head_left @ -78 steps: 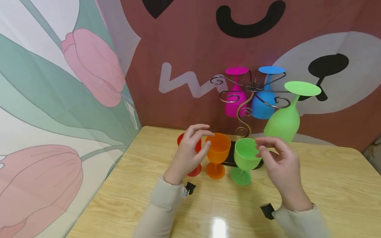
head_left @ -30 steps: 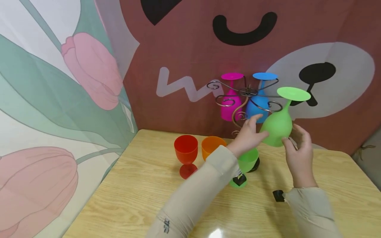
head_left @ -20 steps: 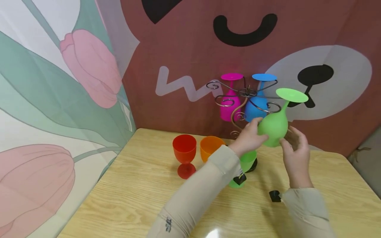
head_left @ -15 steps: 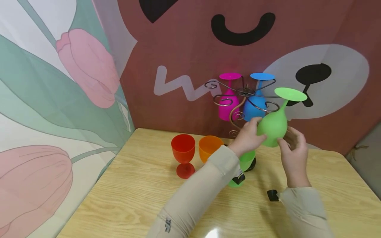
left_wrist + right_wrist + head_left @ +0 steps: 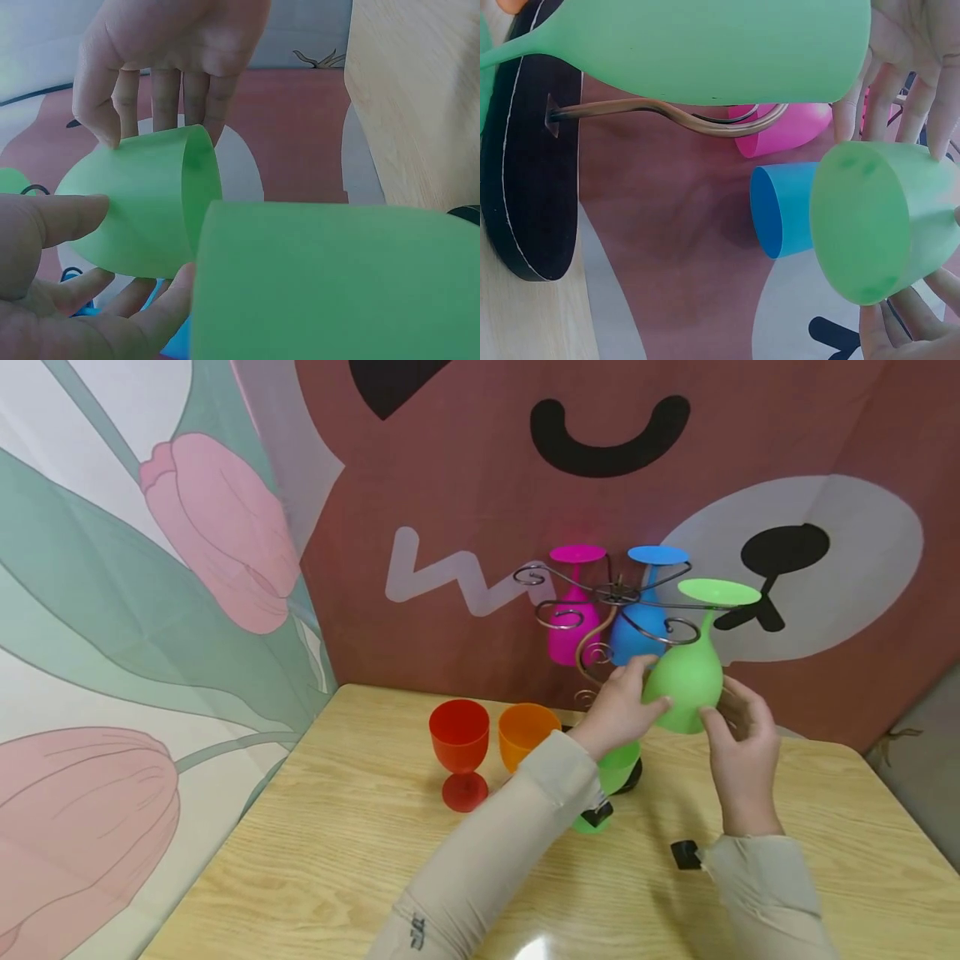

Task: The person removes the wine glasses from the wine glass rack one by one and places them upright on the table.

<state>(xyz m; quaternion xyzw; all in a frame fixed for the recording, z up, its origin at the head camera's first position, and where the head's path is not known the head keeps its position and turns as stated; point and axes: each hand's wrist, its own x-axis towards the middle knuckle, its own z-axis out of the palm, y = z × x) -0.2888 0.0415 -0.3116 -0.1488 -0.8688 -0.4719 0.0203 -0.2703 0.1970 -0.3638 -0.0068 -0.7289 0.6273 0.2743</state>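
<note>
A green plastic goblet [image 5: 682, 685] is held upside down by both hands, its foot up and its bowl's mouth down. My left hand [image 5: 618, 710] grips the bowl from the left, with fingers and thumb around its side in the left wrist view. My right hand [image 5: 746, 743] holds the bowl from the right, thumb at its near side. The goblet's stem is at an arm of the metal wire rack [image 5: 617, 595], its foot just above the wire. A pink goblet [image 5: 573, 635] and a blue goblet [image 5: 637, 631] hang upside down on the rack.
On the wooden table [image 5: 315, 843] stand upright a red goblet [image 5: 460, 735], an orange goblet [image 5: 525, 735] and a second green goblet [image 5: 617, 764], the latter two partly behind the left arm. The rack's black base [image 5: 532, 172] stands behind the green one. A printed cloth [image 5: 450, 468] hangs behind.
Both hands have come to the hanging green goblet, the left one crossing over from above the red and orange goblets. The goblet, tilted before, now stands more upright and slightly further left at the rack.
</note>
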